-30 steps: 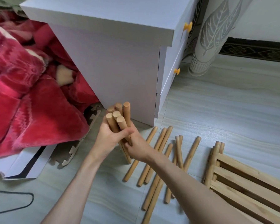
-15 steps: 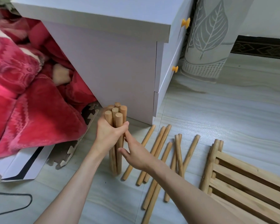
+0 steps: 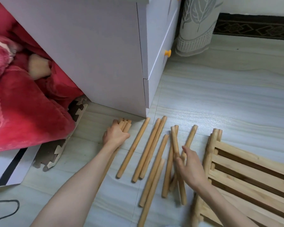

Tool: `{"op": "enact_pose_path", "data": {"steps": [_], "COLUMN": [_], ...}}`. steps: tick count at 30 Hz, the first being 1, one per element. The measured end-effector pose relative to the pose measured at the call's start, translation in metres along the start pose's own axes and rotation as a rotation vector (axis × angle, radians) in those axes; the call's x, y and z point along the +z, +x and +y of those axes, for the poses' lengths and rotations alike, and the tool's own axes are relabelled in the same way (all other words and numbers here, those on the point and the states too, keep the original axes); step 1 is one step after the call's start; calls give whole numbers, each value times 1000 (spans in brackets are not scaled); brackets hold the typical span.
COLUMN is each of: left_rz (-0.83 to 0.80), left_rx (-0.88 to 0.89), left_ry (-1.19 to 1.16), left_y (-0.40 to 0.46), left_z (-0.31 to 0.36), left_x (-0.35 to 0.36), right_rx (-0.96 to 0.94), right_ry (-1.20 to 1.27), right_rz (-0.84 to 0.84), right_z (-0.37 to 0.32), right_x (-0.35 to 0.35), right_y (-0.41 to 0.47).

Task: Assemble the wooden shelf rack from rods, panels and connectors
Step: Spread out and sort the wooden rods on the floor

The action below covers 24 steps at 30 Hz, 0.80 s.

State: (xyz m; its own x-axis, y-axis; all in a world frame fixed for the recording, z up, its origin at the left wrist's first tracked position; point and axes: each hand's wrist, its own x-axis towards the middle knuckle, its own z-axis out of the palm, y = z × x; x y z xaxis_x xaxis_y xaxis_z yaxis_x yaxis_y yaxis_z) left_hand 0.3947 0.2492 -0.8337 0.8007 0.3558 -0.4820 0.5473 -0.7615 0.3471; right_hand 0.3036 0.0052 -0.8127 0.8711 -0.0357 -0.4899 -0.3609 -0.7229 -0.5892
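Left hand [image 3: 116, 135] lay at about 10 o'clock from frame centre-bottom, palm down, fingers curled over a bundle of pale round wooden rods [image 3: 125, 124] lying flat on the grey wood-grain floor [image 3: 220, 99], just beside the base of the white drawer cabinet [image 3: 95, 51]. Right hand [image 3: 191, 167] at 3 o'clock of it, fingers spread and relaxed, grasping nothing, poised over crossed loose wooden rods [image 3: 175, 145]; whether it touched them, cannot tell. More loose rods lay between the hands. Slatted wooden shelf panels [image 3: 246, 169] stacked at 4 o'clock. Red fleece blanket [image 3: 23, 104] at 9 o'clock; patterned grey curtain [image 3: 198, 22] at 1 o'clock.
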Motion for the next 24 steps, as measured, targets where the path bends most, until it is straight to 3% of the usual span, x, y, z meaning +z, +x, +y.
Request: {"op": "enact_pose_path", "data": {"steps": [8, 13, 24], "left_rz": [74, 85, 36], "left_rx": [54, 137, 149], "left_ry": [141, 65, 7], "left_y": [3, 4, -7], "left_z": [1, -2, -27], "left_x": [30, 32, 25], "right_rx": [125, 171, 322], "right_ry": [-73, -10, 114], "right_rz": [-37, 5, -49], "right_z": [17, 17, 22], "right_x": [15, 21, 35], "right_y": [3, 7, 10]}}
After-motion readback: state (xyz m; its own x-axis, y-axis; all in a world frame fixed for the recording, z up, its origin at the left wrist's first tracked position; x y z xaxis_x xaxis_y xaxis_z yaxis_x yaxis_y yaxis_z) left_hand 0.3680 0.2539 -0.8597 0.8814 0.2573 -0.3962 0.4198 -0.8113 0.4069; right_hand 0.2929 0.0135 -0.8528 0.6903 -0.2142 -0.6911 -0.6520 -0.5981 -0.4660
